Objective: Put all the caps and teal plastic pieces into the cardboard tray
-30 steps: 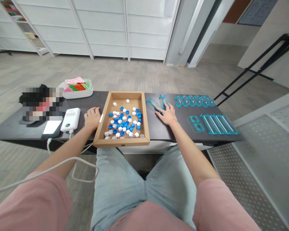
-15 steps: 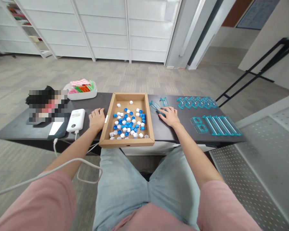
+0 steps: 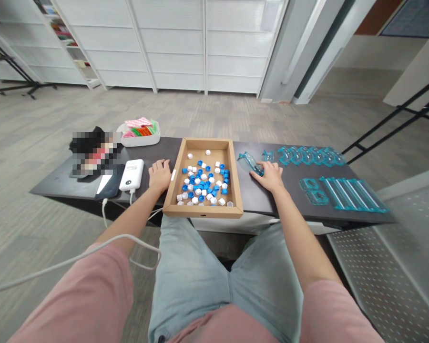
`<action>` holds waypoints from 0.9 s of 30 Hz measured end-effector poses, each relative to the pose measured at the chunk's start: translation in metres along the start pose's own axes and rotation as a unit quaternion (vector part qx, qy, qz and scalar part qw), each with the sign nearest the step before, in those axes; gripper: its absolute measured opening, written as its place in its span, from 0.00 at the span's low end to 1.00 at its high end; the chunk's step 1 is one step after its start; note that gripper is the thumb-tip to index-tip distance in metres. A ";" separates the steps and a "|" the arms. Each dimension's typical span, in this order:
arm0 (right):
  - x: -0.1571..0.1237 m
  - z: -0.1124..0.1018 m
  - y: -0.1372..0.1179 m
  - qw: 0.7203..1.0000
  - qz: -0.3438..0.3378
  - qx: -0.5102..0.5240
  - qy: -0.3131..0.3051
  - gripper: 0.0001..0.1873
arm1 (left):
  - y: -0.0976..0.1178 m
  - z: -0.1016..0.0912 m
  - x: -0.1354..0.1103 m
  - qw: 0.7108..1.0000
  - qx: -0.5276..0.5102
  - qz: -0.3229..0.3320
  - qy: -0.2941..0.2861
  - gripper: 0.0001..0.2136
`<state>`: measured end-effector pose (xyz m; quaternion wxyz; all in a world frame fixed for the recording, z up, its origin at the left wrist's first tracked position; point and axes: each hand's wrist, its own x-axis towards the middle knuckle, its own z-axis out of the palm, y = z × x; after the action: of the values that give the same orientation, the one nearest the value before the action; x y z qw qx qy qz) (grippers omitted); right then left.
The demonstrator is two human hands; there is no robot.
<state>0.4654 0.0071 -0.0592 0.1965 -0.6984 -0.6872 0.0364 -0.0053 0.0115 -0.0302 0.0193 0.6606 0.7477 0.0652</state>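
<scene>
My left hand (image 3: 159, 175) lies on the dark table against the left side of a shallow cardboard box (image 3: 238, 190), fingers stretched out and holding nothing. Many small blue and white hexagonal pieces (image 3: 203, 186) are scattered inside the box, mostly in its nearer part. To the right of the box, my right hand (image 3: 269, 176) has thumb and fingers around the near end of a curved, clear teal plastic piece (image 3: 249, 160). That piece lies slanted on the table. A smaller clear teal piece (image 3: 268, 155) sits just beyond my right fingertips.
Curved teal pieces (image 3: 311, 156) stand in a row at the far right. Nearer are straight teal tubes (image 3: 353, 194) and flat teal pieces (image 3: 313, 191). At left are a white power bank (image 3: 132, 175) with a cable, a phone (image 3: 109, 181) and a white tray (image 3: 143, 141) of colourful strips.
The view has turned left, so everything appears further right. My right hand and the curved teal piece look slightly further from the small teal piece. My left hand stays beside the box.
</scene>
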 end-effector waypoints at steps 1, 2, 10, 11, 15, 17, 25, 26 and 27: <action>0.000 0.000 0.000 1.000 0.003 -0.003 0.000 0.30 | 0.001 -0.001 -0.001 1.000 0.000 -0.002 -0.001 0.31; -0.001 0.000 0.000 1.000 0.007 -0.005 0.002 0.28 | 0.002 -0.002 -0.002 1.000 0.000 -0.003 -0.001 0.31; 0.001 0.003 0.006 0.996 0.031 0.076 0.030 0.27 | 0.000 0.002 0.001 1.000 -0.009 -0.001 0.008 0.32; 0.001 0.003 0.006 0.995 0.027 0.088 0.031 0.27 | -0.001 0.002 0.001 1.000 -0.009 -0.001 0.011 0.31; -0.002 0.000 0.005 0.993 0.015 0.118 0.022 0.25 | 0.000 0.002 0.001 1.000 -0.003 0.000 0.011 0.31; -0.004 -0.002 0.004 0.992 0.008 0.127 0.011 0.25 | 0.000 0.002 0.000 1.000 -0.002 0.000 0.009 0.31; -0.011 -0.005 0.001 0.993 -0.022 0.108 0.040 0.30 | 0.000 0.000 0.000 1.000 0.004 0.000 -0.004 0.31; -0.012 -0.005 0.001 0.994 -0.028 0.094 0.054 0.31 | 0.001 -0.001 0.000 1.000 0.003 0.000 -0.004 0.31; -0.012 -0.006 0.002 0.994 -0.039 0.074 0.068 0.32 | 0.001 -0.002 -0.001 1.000 0.002 -0.001 -0.005 0.31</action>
<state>0.4683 -0.0061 -0.0571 0.2951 -0.6553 -0.6947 0.0318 -0.0041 0.0109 -0.0278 0.0214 0.6605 0.7481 0.0606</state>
